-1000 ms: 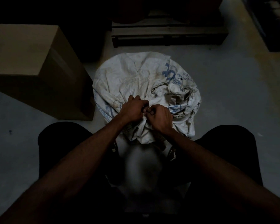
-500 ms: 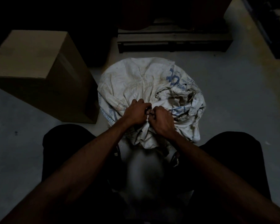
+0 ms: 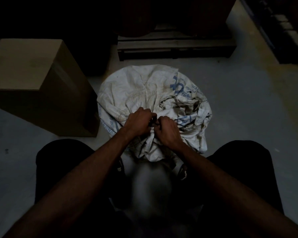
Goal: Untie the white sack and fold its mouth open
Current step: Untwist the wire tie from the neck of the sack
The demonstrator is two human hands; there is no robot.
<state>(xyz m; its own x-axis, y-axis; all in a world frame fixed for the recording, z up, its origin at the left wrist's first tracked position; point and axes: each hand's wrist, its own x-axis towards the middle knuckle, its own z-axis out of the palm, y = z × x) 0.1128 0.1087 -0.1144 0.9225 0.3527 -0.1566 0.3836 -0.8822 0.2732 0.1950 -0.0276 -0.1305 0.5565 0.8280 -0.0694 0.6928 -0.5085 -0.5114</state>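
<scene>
The white sack [image 3: 144, 93] with blue print stands on the grey floor [image 3: 248, 109] between our knees, its mouth bunched up. Our left hand [image 3: 138, 121] and right hand [image 3: 167, 130] sit close together at the near side, both pinched shut on the gathered cloth at the tie. A cardboard box [image 3: 33, 83] stands just left; a wooden pallet [image 3: 175, 48] lies beyond.

Both hands, L [image 3: 139, 121] & R [image 3: 167, 129], pinch gathered neck of white sack [image 3: 144, 90]; cardboard box [image 3: 33, 83] at left.
</scene>
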